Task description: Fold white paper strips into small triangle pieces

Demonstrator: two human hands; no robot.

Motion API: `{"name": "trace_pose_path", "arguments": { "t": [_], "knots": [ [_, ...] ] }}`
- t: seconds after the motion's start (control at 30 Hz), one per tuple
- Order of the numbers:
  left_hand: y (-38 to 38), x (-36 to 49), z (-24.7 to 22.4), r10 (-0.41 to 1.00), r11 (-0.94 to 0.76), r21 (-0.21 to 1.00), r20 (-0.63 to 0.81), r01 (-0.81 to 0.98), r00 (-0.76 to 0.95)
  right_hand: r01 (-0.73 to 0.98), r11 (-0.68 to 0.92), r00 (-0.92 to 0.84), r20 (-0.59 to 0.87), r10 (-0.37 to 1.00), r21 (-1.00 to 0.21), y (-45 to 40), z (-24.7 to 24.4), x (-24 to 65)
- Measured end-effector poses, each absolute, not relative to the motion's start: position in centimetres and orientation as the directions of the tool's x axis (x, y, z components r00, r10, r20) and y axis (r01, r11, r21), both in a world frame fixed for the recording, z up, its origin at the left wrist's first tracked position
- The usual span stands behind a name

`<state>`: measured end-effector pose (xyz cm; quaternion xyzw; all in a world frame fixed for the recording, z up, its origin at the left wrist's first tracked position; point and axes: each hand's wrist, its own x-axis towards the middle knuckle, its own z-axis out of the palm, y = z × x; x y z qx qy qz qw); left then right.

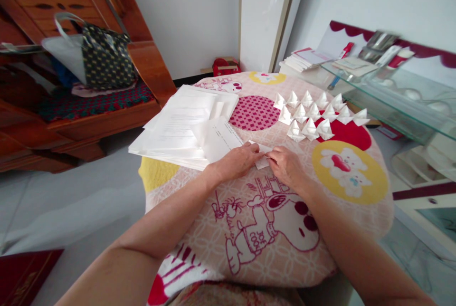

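Observation:
Between my two hands lies a small piece of folded white paper (262, 162) on the patterned tablecloth. My left hand (240, 159) presses on its left side with the fingers together. At its right edge, my right hand (285, 164) pinches the paper, its fingers curled. Just left of my hands rests a stack of white sheets (178, 120), some printed, with a smaller printed sheet (221, 137) on top. Beyond my right hand stand several folded paper boats (309, 129) in rows. Parts of the held paper are hidden under my fingers.
The round table wears a pink tablecloth (206, 230) with cartoon figures. A glass shelf unit (392, 92) with cups and papers stands close on the right. To the left is a wooden bench (149, 73) with a dotted bag (107, 56) on it.

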<state>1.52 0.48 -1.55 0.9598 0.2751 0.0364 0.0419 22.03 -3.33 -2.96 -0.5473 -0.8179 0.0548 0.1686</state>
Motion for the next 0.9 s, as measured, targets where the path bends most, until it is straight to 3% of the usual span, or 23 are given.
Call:
{"name": "trace_pose_path", "arguments": {
  "t": [0.23, 0.9],
  "knots": [
    [0.4, 1.6, -1.5, 0.549, -0.831, 0.147, 0.052, 0.537, 0.834, 0.924, 0.367, -0.351, 0.144, 0.925, -0.103, -3.2, -2.7, 21.3],
    [0.7, 1.0, -1.0, 0.648, -0.76, 0.074, 0.004, 0.646, 0.762, 0.939, 0.325, -0.331, -0.048, 0.942, -0.112, -4.3, 0.2, 24.6]
  ]
}}
